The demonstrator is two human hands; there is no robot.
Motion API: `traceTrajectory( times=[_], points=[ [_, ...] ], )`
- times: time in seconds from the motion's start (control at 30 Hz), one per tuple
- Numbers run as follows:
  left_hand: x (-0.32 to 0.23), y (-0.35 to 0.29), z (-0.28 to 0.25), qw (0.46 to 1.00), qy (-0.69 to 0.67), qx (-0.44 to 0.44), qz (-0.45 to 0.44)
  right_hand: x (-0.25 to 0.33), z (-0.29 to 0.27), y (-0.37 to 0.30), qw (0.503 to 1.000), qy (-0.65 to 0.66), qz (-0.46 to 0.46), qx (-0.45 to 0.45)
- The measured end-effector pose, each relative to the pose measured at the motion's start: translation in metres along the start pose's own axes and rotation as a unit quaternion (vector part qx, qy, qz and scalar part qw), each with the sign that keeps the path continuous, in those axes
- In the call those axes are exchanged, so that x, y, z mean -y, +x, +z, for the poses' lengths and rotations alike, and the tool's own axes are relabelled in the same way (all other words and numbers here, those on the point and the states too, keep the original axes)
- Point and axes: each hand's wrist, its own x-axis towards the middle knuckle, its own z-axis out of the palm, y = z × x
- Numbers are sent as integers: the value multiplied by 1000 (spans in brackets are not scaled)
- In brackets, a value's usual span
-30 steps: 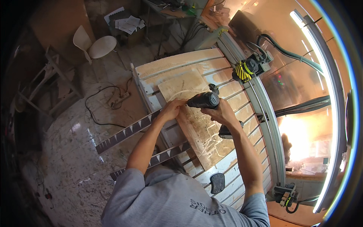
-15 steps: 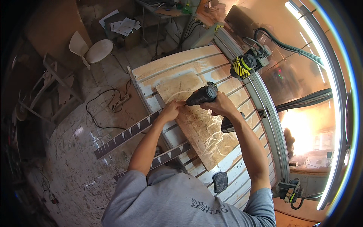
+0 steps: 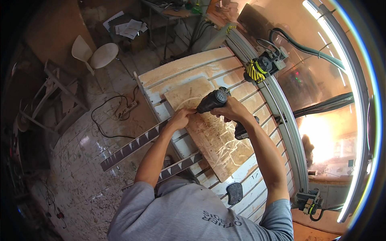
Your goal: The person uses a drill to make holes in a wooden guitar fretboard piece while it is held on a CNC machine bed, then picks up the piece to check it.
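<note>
My right hand (image 3: 230, 110) is wrapped round the grip of a black cordless drill (image 3: 213, 100), its nose pointing down at the left edge of a wooden board (image 3: 219, 140). Close to the drill's tip, my left hand (image 3: 181, 117) has its fingers pinched together at the board's edge. What they pinch, if anything, is too small to make out. Curved and straight grooves mark the board's dusty face. It lies on a slatted machine bed (image 3: 251, 170).
A gantry rail (image 3: 281, 104) with a yellow-and-black striped tool head (image 3: 257, 70) runs along the right. Two dark strips with pale triangles (image 3: 136, 143) stick out leftward from the bed. A black textured pad (image 3: 234, 193) lies near me. Cables (image 3: 96, 116) and a white chair (image 3: 103, 55) are on the left.
Both hands and the drill stay almost in place at the board's left edge. The whole view has shifted very slightly.
</note>
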Motion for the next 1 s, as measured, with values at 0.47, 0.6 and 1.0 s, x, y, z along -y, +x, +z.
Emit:
traceTrajectory(
  times=[0.47, 0.6, 1.0],
  points=[
    [16, 5, 0, 999, 27, -31, 36, 19, -2, 23, 995, -52, 67, 54],
    [0, 1, -3, 1000, 25, -17, 1, 22, -6, 19, 997, -31, 39, 60],
    [7, 8, -3, 1000, -5, 15, 9, 19, -10, 18, 994, 12, 101, 41]
  ],
)
